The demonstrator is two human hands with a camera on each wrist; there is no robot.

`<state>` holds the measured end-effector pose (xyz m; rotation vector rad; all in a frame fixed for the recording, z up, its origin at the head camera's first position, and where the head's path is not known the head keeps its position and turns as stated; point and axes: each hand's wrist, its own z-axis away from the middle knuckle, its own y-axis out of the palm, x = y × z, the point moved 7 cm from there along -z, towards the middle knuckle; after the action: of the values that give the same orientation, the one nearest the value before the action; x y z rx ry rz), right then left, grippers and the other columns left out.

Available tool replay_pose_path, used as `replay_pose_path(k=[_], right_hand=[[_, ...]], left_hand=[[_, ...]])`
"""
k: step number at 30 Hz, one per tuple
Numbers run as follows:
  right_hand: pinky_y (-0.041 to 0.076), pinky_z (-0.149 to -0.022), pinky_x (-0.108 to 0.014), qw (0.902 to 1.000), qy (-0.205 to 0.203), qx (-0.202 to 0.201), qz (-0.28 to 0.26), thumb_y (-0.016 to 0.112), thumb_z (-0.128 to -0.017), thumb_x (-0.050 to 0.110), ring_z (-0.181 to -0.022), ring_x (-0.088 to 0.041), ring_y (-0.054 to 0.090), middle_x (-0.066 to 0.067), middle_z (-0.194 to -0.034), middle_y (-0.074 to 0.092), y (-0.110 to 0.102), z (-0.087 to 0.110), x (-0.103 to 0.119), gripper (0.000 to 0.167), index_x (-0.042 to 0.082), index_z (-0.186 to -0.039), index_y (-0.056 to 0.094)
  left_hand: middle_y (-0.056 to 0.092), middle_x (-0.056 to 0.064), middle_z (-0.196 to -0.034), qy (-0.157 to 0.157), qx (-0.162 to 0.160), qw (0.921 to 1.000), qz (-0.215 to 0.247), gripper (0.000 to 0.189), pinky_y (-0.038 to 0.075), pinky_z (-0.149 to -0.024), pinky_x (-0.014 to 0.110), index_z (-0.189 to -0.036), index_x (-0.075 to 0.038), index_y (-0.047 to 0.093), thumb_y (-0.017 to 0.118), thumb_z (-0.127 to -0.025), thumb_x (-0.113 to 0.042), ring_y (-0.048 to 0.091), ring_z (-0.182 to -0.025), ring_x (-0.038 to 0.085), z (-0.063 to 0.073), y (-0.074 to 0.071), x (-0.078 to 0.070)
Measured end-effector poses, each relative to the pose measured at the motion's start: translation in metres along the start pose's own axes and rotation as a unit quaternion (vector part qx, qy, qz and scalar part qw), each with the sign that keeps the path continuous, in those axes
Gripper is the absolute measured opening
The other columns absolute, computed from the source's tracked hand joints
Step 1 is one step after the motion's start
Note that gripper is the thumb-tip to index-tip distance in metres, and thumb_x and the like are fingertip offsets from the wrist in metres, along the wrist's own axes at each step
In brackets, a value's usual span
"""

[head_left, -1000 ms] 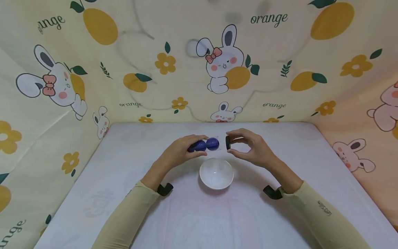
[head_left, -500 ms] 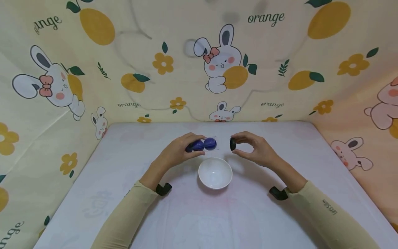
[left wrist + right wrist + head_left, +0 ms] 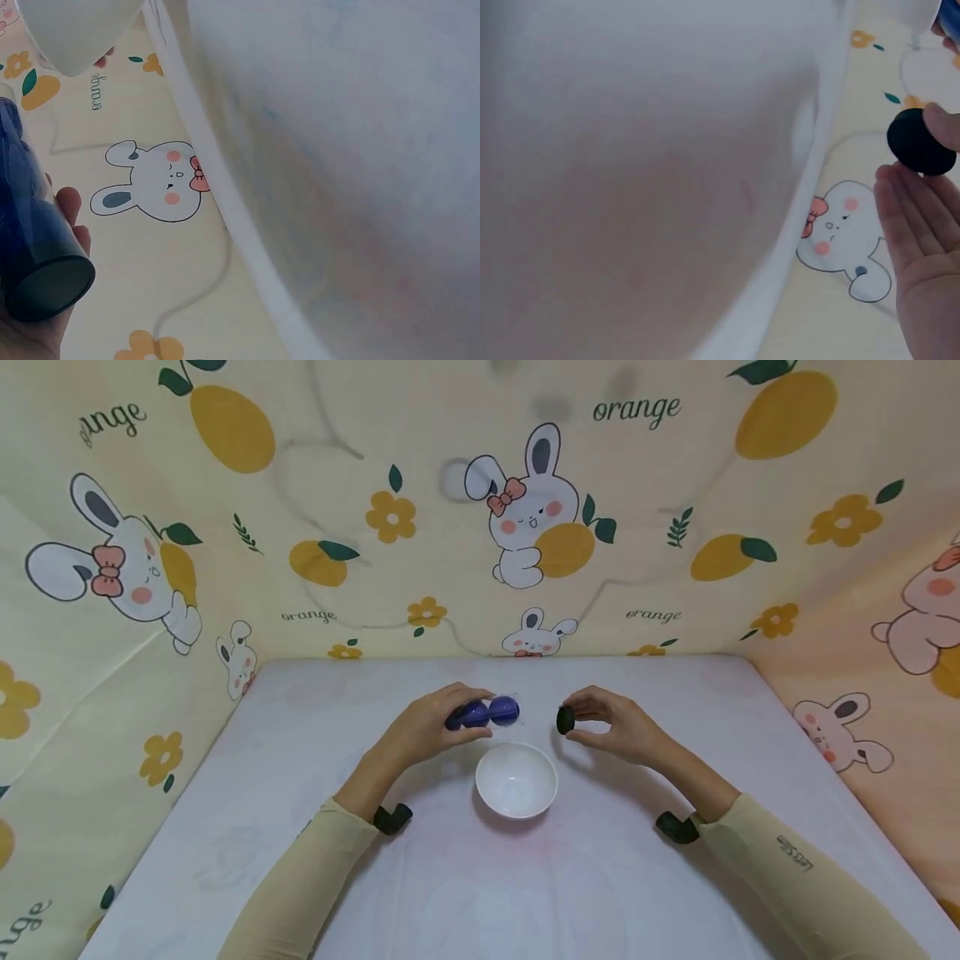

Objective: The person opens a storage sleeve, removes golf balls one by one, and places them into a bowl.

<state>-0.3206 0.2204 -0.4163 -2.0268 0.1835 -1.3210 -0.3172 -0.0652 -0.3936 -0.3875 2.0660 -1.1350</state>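
Observation:
My left hand [image 3: 427, 727] grips a clear tube [image 3: 504, 710] with blue balls inside, lying sideways above the table. Its uncapped end points right, and its dark closed end [image 3: 49, 289] shows in the left wrist view. Between thumb and fingers, my right hand [image 3: 622, 727] pinches a round black cap [image 3: 566, 720], apart from the tube. The right wrist view shows that cap [image 3: 921, 142] between thumb and fingertips. A white bowl [image 3: 517, 785] stands on the table, nearer than both hands and between them.
A white cloth covers the table [image 3: 480, 877]. Behind it and along both sides hangs a cream curtain [image 3: 450, 552] printed with rabbits and oranges. A dark wrist camera [image 3: 393, 818] juts from the left sleeve, another camera [image 3: 677, 827] from the right.
My right hand has drawn the black cap rightward, widening the gap from the tube, and the cap has turned slightly. The left hand keeps its grip almost in place.

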Motion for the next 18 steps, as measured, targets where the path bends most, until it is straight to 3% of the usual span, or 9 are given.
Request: replay_pose_path(k=[9,18], right_hand=[[0.055,-0.107,-0.053,0.9992,0.037,0.011,0.013,0.088,-0.092,0.014,-0.119,-0.034,0.072,-0.013,-0.123,0.075,0.002,-0.003,-0.016,0.044,0.004,-0.130,0.068],[0.059,-0.103,-0.047,0.9977,0.059,0.030,0.012,0.090,-0.090,0.014,-0.118,-0.033,0.072,-0.013,-0.122,0.075,0.005,-0.007,-0.026,0.044,0.003,-0.127,0.069]], left_hand=[[0.069,0.002,-0.135,0.003,-0.001,1.0000,-0.007,0.060,0.060,-0.103,0.045,-0.149,-0.025,0.063,0.082,-0.096,-0.045,0.068,-0.116,0.021,-0.002,-0.003,-0.002],[0.069,0.003,-0.136,0.008,-0.003,0.9999,-0.007,0.061,0.059,-0.104,0.045,-0.149,-0.026,0.062,0.084,-0.095,-0.041,0.068,-0.118,0.022,-0.003,-0.002,-0.005]])
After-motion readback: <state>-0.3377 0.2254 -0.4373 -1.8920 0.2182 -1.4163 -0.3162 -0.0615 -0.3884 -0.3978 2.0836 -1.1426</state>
